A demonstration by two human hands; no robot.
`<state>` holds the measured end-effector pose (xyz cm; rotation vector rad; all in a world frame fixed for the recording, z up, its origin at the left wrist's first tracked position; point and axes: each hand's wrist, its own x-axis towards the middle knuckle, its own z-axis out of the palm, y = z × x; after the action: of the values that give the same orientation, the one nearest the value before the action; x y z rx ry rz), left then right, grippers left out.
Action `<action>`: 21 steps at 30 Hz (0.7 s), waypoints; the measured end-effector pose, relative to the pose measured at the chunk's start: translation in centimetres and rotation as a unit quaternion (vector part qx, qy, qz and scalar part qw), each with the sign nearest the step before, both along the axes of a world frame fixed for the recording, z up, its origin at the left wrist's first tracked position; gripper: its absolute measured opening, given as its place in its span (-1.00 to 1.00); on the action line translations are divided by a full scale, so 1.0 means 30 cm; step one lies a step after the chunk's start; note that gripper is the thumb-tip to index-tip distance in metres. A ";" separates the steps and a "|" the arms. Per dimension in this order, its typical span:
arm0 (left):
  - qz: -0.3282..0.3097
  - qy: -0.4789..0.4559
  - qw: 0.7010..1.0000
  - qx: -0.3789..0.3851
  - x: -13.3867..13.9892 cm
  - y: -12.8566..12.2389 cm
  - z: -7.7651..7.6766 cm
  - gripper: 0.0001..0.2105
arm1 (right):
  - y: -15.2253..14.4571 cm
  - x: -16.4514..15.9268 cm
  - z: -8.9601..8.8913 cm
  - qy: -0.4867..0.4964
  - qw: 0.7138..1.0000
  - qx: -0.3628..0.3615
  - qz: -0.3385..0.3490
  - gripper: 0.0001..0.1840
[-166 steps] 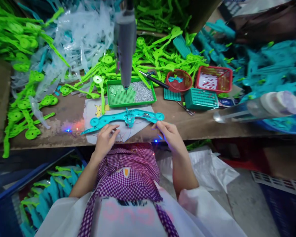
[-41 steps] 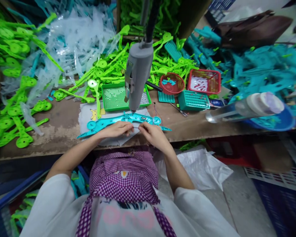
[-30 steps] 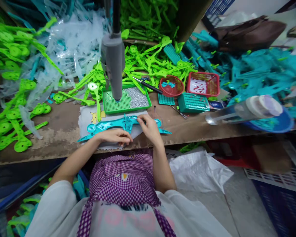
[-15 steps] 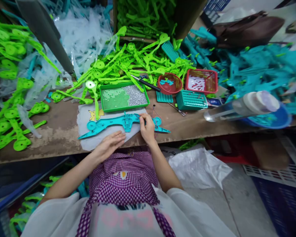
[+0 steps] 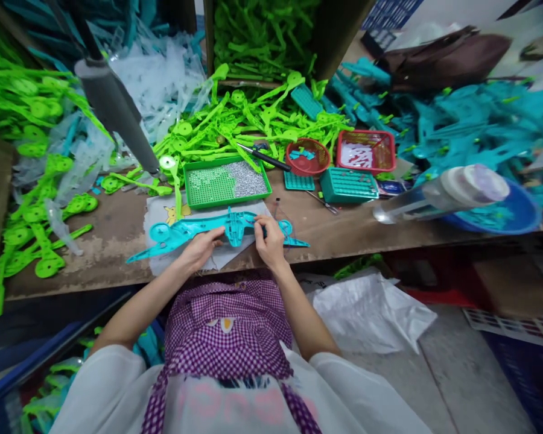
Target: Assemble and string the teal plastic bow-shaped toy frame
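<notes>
A long turquoise plastic part (image 5: 185,226) with wing-like ends lies across a white cloth (image 5: 156,211) at the bench's front edge. My left hand (image 5: 201,248) grips its lower edge left of the centre block, thumb on top and fingers closed. At the right of that block, my right hand (image 5: 269,241) is closed in a pinch against the part. A thin, dark reddish wire (image 5: 277,208) loops beside this hand and seems to run to its fingertips, which partly hide it.
Behind the cloth stands a green tray (image 5: 208,181) of small metal pieces. A grey hanging tool (image 5: 117,114) points down at its left. Red baskets (image 5: 366,150), a soldering-iron-like tool (image 5: 265,158) and a clear bottle (image 5: 438,196) stand rightward. Green parts (image 5: 235,120) pile up behind.
My left hand has moved from lying flat below the part to gripping its lower edge. The part's left end has shifted left and slightly down. My right hand keeps its pinch.
</notes>
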<state>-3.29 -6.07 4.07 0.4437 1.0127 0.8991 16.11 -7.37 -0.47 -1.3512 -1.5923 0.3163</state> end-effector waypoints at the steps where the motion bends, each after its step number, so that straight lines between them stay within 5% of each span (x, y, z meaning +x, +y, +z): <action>1: -0.012 0.014 1.000 0.025 0.005 0.003 -0.010 -0.90 | -0.005 0.004 0.007 -0.026 1.000 0.009 0.013 -0.80; 6: -0.049 0.015 0.997 0.052 -0.001 0.033 -0.046 -0.75 | -0.033 0.057 0.080 -0.146 0.988 0.034 0.027 -0.81; 12: -0.070 -0.012 0.996 0.055 -0.021 0.059 -0.060 -0.76 | -0.025 0.054 0.121 -0.378 0.925 0.005 0.047 -0.71; 16: -0.070 -0.037 0.996 0.050 -0.025 0.066 -0.063 -0.81 | 0.005 0.017 0.127 -0.415 0.909 -0.003 0.042 -0.68; 21: -0.062 -0.045 0.997 0.032 -0.028 0.068 -0.059 -0.83 | 0.015 0.002 0.161 -0.372 0.926 -0.051 0.043 -0.62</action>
<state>-4.12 -4.03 2.29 0.5098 0.8662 0.8334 16.18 -6.92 4.36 -1.5869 -2.2857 -0.0897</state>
